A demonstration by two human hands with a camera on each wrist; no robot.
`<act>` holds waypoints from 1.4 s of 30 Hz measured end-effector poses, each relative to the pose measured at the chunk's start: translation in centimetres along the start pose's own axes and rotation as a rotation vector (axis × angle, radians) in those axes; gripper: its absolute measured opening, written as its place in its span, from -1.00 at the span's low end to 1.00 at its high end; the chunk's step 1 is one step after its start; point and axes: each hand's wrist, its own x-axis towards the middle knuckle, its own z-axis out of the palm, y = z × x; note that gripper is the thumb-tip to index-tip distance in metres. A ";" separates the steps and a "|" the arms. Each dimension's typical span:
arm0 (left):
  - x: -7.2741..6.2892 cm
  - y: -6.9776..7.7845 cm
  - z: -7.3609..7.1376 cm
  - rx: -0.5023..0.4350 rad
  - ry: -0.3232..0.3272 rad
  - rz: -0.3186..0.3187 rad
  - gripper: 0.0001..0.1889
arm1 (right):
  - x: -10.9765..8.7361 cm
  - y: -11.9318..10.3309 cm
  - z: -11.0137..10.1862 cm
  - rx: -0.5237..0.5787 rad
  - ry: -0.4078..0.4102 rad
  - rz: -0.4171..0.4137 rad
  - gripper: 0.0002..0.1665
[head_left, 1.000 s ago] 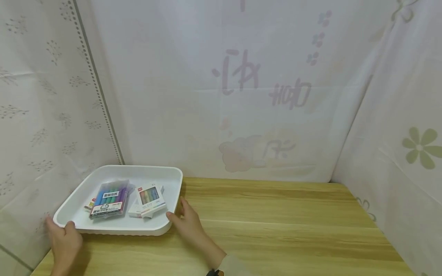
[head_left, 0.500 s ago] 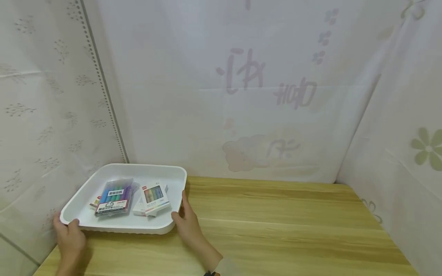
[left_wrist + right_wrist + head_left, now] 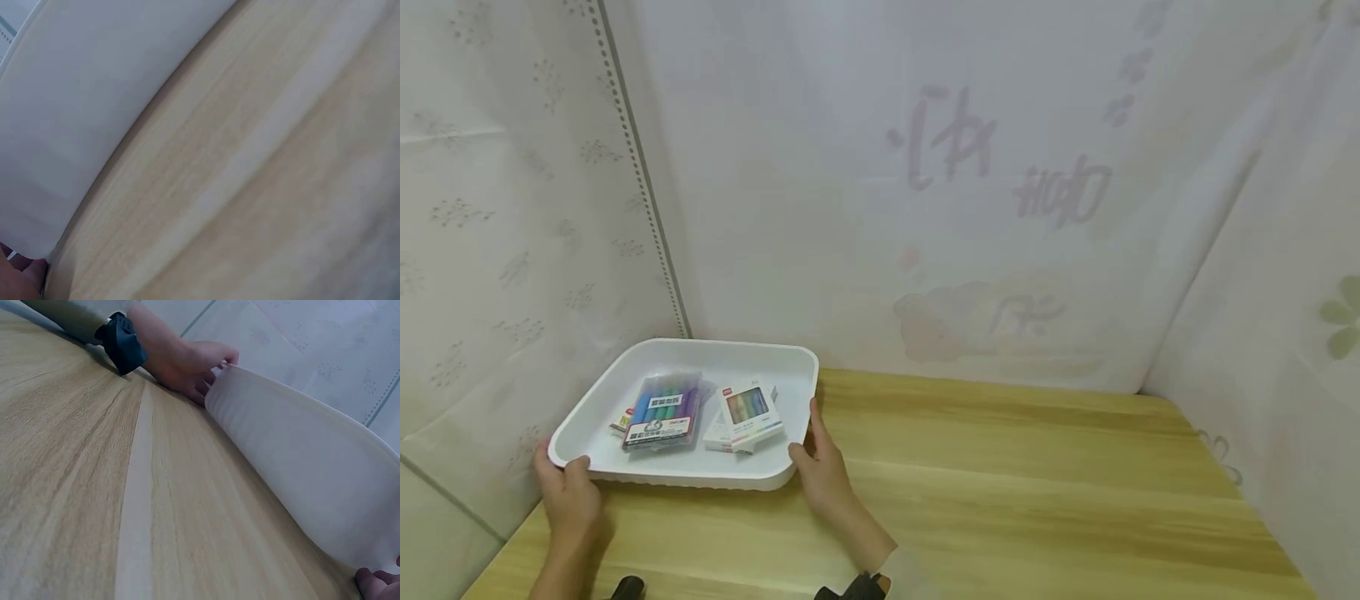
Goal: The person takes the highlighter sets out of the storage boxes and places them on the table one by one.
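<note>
In the head view a white tray (image 3: 692, 480) sits at the back left of the wooden table. My left hand (image 3: 571, 498) grips its near left corner, thumb over the rim. At the right end, my right hand (image 3: 826, 477) holds the near right corner, thumb on the rim and fingers along the outside. Inside the tray lie a clear pack of coloured pens (image 3: 661, 413), a white box with a colour window (image 3: 750, 414) and another white box (image 3: 718, 435) beneath it. The right wrist view shows the left hand (image 3: 190, 365) at the tray wall (image 3: 306, 462).
A patterned cloth wall (image 3: 512, 275) stands close on the tray's left, and another (image 3: 880, 208) behind it. The wooden table top (image 3: 1037, 483) stretches off to the right, up to a third cloth wall (image 3: 1285, 350). Dark wrist devices (image 3: 859, 588) show at the bottom edge.
The whole head view has shifted, so tray, hands and walls appear further right and mostly higher. Both hands keep their hold on the tray. More of the wrist devices shows.
</note>
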 end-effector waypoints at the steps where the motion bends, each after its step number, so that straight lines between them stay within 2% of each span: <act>1: 0.2 0.0 0.1 0.003 -0.003 0.002 -0.31 | 0.1 0.0 -0.1 0.001 0.002 -0.006 -0.12; 6: 0.8 -0.2 0.1 -0.014 0.017 0.018 -0.33 | 0.5 0.2 -0.2 0.009 0.005 -0.023 -0.11; 13: 1.3 -0.8 -0.2 -0.014 0.030 0.081 -0.40 | 0.3 0.4 0.1 0.061 0.020 -0.040 -0.11; 16: 1.4 -0.9 -0.3 -0.028 0.021 0.068 -0.37 | 0.3 0.5 0.1 0.062 0.020 -0.046 -0.11; 23: 1.5 -1.0 -0.7 0.018 -0.016 0.044 -0.32 | 0.4 0.8 0.1 0.050 0.013 -0.037 -0.09; 36: 1.7 -1.1 -0.8 -0.051 -0.019 0.053 -0.42 | 0.8 0.8 -0.1 0.063 0.018 -0.049 -0.12; 42: 1.9 -1.0 -1.4 -0.025 -0.040 0.008 -0.43 | 0.5 1.0 -0.1 0.063 0.012 -0.041 -0.11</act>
